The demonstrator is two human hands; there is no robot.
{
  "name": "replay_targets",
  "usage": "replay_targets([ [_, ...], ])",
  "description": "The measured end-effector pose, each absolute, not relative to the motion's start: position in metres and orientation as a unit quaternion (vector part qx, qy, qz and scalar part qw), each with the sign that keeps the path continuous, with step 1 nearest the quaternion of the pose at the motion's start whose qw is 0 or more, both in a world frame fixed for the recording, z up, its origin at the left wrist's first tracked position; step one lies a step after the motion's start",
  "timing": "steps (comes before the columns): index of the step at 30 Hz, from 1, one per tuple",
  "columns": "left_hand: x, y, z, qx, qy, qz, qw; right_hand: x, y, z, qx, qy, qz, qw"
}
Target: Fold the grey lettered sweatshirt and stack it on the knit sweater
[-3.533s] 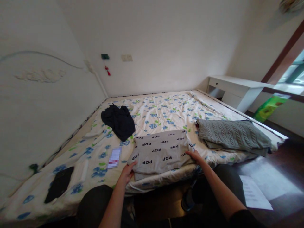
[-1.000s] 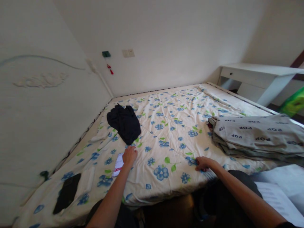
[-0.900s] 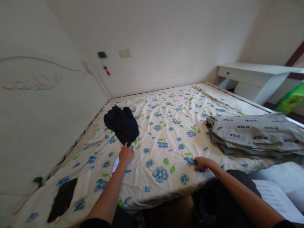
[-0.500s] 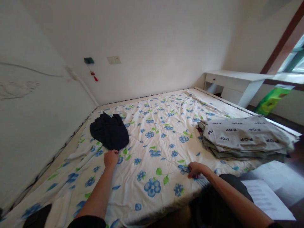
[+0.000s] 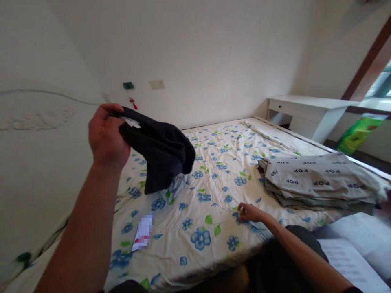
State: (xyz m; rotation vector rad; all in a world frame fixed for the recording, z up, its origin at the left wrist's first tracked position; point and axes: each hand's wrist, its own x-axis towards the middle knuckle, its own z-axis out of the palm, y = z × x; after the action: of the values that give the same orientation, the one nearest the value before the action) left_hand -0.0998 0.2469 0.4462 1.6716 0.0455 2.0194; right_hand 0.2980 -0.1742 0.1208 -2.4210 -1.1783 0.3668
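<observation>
A black garment hangs in the air above the left part of the bed. My left hand is raised and closed on its edge, beside a small white label, while the cloth droops to the right in folds. I cannot make out which kind of garment it is. My right hand rests low near the front edge of the flowered sheet. Its fingers are loosely curled, with a gap between thumb and forefinger and nothing in them.
A folded stack of grey cloth printed POP lies on the right of the bed. A white card with red print, partly blurred, lies at front left. Beyond are a white desk, a green packet and printed paper.
My left hand has lifted the black garment off the sheet, up and towards me. The white card has come into view. My right hand has stayed near its place, its fingers loosened from the sheet.
</observation>
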Motion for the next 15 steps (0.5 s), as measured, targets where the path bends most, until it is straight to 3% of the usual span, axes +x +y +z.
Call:
replay_targets([
  [3,-0.103,0.226,0.406,0.636,0.053,0.708,0.302,0.297,-0.171,0.128,-0.822,-0.459,0.079,0.329],
  [6,-0.062,0.187,0.305,0.714,0.146,0.571,0.379,0.298,-0.167,0.128,-0.788,-0.467,0.105,0.388],
  [9,-0.022,0.145,0.185,0.749,0.220,0.422,0.460,0.299,-0.167,0.121,-0.796,-0.464,0.112,0.371],
  [11,-0.011,0.129,0.117,0.750,0.245,0.389,0.475,0.299,-0.169,0.118,-0.812,-0.465,0.090,0.340],
  [15,-0.024,0.135,0.036,0.701,0.338,0.377,0.502,0.296,-0.172,0.121,-0.807,-0.516,0.052,0.284],
])
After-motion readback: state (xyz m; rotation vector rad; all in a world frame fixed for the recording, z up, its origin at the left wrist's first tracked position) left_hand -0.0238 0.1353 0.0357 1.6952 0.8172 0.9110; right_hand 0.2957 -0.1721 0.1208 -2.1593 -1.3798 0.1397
